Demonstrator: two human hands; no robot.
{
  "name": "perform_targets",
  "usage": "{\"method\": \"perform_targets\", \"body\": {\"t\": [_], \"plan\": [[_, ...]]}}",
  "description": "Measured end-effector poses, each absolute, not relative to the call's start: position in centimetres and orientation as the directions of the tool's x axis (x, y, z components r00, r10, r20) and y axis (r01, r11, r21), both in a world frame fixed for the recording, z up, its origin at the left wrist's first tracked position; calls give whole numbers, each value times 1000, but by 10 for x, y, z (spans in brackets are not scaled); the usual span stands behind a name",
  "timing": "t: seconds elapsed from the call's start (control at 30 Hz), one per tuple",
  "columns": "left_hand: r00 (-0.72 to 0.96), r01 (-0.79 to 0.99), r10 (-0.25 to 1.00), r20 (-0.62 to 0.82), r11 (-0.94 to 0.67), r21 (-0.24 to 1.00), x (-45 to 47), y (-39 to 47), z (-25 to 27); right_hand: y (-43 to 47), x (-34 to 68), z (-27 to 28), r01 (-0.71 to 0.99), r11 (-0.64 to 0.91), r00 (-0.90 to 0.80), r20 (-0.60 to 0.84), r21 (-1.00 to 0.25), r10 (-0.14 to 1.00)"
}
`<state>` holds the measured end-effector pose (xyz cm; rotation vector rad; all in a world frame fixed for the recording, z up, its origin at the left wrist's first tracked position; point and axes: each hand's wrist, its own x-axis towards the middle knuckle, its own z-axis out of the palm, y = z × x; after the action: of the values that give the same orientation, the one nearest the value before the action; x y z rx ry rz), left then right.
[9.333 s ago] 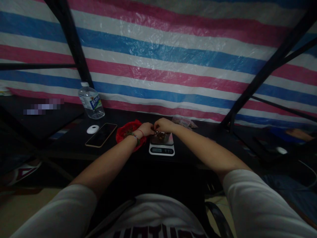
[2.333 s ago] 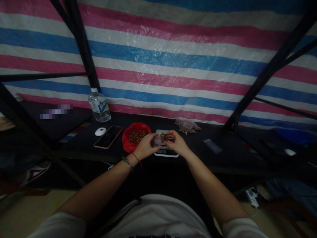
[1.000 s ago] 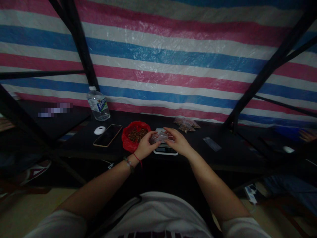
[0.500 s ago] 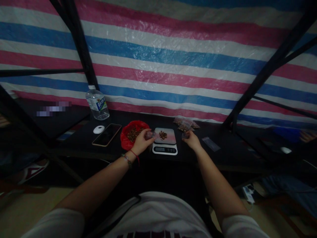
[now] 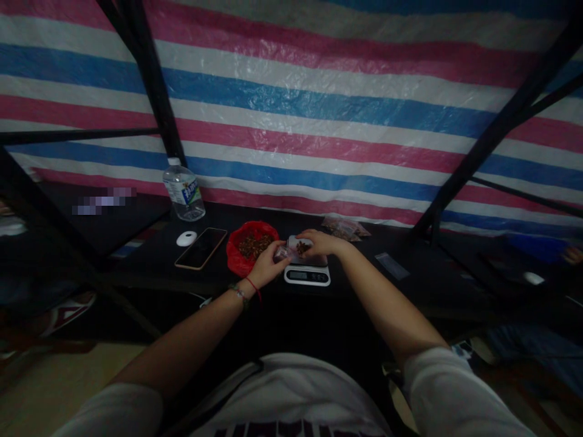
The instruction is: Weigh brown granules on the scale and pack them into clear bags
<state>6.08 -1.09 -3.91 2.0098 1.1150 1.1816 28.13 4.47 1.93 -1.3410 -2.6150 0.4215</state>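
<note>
Brown pieces (image 5: 302, 247): heaped on the white scale (image 5: 308, 275).
My right grip (image 5: 320, 241): down at the heap — whether it pinches any, I cannot tell.
My left grip (image 5: 268, 267): clamped on a clear bag (image 5: 282, 251), by the scale's left edge.
Red bag (image 5: 235, 259): left of the scale.
Bench (image 5: 357, 273): phone (image 5: 201, 248) further left, filled bags (image 5: 346, 228) behind.

Bag (image 5: 235, 257) between phone (image 5: 201, 248) and scale (image 5: 307, 276)
</note>
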Motion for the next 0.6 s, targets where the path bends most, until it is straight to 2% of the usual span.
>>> {"method": "perform_targets", "body": {"t": [0.13,0.23,0.47,0.6], "plan": [[287,388,857,427,-512,767,62,-10,-44,62,273,23,733,618,-670,-144,-283,729],[276,375,856,438,-515,771,63,-9,-46,68,269,23,721,644,-687,-144,-254,712],[268,354,863,429,-502,789,65,-11,-43,71,260,24,783,582,-619,-177,-220,765],[227,307,875,427,-481,822,66,-14,-35,67,257,29,779,604,-626,-160,-167,763]]}}
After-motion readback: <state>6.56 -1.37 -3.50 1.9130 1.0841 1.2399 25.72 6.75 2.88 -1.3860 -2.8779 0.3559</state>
